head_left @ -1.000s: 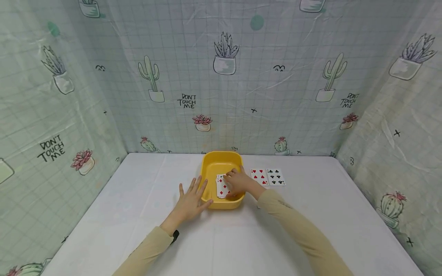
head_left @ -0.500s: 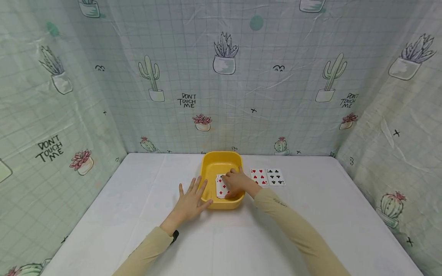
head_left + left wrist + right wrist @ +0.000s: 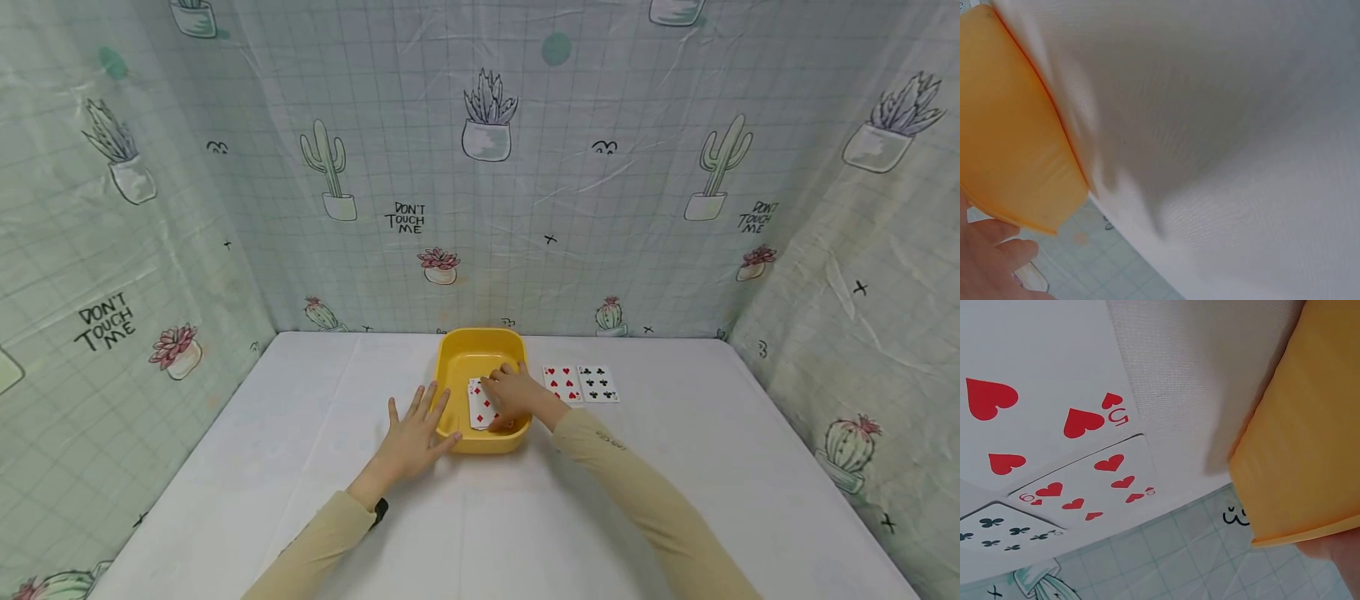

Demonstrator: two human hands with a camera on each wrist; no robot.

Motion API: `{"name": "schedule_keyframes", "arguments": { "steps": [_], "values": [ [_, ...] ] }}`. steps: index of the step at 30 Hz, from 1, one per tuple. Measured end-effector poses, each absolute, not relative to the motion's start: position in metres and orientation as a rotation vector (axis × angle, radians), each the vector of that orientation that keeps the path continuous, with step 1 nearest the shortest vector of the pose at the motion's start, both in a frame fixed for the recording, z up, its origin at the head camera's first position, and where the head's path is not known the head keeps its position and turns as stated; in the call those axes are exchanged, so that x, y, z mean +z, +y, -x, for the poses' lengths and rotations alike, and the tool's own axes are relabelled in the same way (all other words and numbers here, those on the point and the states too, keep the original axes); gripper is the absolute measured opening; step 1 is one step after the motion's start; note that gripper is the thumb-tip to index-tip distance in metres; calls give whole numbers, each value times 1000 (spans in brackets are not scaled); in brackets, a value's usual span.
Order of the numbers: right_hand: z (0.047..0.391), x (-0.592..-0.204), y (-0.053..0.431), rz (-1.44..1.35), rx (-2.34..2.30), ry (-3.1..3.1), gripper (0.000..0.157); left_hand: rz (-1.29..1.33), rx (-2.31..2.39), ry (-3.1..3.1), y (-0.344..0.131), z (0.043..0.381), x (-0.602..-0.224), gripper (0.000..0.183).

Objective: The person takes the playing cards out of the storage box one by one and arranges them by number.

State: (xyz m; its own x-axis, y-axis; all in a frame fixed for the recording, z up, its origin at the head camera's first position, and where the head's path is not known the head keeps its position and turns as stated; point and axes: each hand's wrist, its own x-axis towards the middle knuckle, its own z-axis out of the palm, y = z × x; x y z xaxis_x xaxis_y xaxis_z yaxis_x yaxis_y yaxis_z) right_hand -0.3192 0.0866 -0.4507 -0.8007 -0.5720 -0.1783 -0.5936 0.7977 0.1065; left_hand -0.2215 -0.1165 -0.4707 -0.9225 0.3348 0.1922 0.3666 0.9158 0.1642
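L hand [image 3: 407, 442] was spread loose, yellow tray [image 3: 483, 446] by fingertips; R hand [image 3: 519, 395] had cards [image 3: 479, 407] under fingers, couldn't tell grip.

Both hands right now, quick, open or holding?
Left hand: open, spread at the yellow tray.
Right hand: bent over the cards; can't tell if gripping.

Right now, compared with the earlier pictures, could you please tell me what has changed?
The right hand and sleeve have shifted slightly left, the hand over the cards in the yellow tray; I see nothing newly gripped or let go. The left hand stays spread against the tray, and the six of hearts and six of clubs lie as before.
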Motion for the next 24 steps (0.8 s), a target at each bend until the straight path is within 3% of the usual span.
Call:
{"name": "schedule_keyframes", "arguments": {
  "steps": [24],
  "values": [
    [297,-405,108,1014,-9,2916,91,524,-283,-2920,-115,221,-470,76]
  ]
}}
